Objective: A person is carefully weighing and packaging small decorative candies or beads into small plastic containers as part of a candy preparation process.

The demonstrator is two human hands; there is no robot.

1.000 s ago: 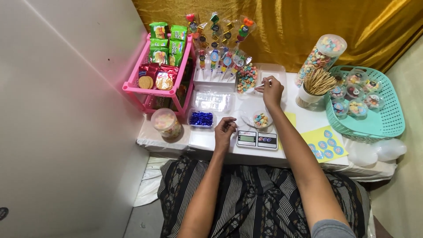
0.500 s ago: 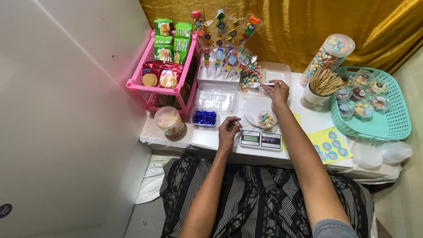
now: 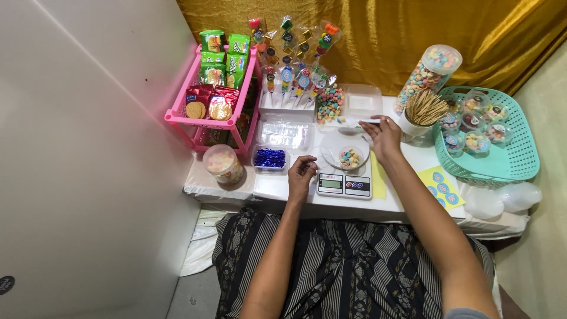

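Left hand loosely curled, knuckles up; right hand reaching forward, forearm extended.

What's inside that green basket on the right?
The green basket holds several small round clear tubs of colourful sweets, some with blue round labels. Whatever lies beneath those tubs is covered.
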